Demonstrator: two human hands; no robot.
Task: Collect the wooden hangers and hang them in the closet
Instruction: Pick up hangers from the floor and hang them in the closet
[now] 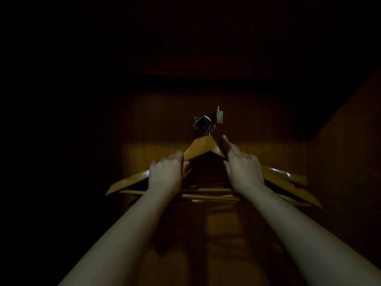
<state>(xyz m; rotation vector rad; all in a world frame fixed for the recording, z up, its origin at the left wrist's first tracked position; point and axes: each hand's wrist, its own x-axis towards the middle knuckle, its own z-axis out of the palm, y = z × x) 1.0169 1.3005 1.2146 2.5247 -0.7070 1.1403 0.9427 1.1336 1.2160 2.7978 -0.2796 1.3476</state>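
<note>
Head view looks into a dark closet (340,162), where only the wooden back panel (257,145) catches some light. A short rail (208,119) sticks out from that panel toward me, with a pale block (219,117) at its near end. Several wire hooks (209,129) loop over the rail, and the wooden hangers (201,146) hang from them in a bunch, their arms fanning out to both sides and their lower bars stacked close together behind my wrists.

My left hand (167,172) rests on the left arm of the front hanger, fingers curled over its top edge and the thumb near the underside; it looks like a loose hold, though I cannot tell how firmly it closes in this light. My right hand (243,168) is spread, with the index finger (227,144) stretched out along the right arm of the front hanger near its peak, touching or just beside the wood. The other fingers of that hand lie relaxed over the hangers behind, grasping nothing that I can make out. Both my forearms are bare and reach up from the bottom corners.
</note>
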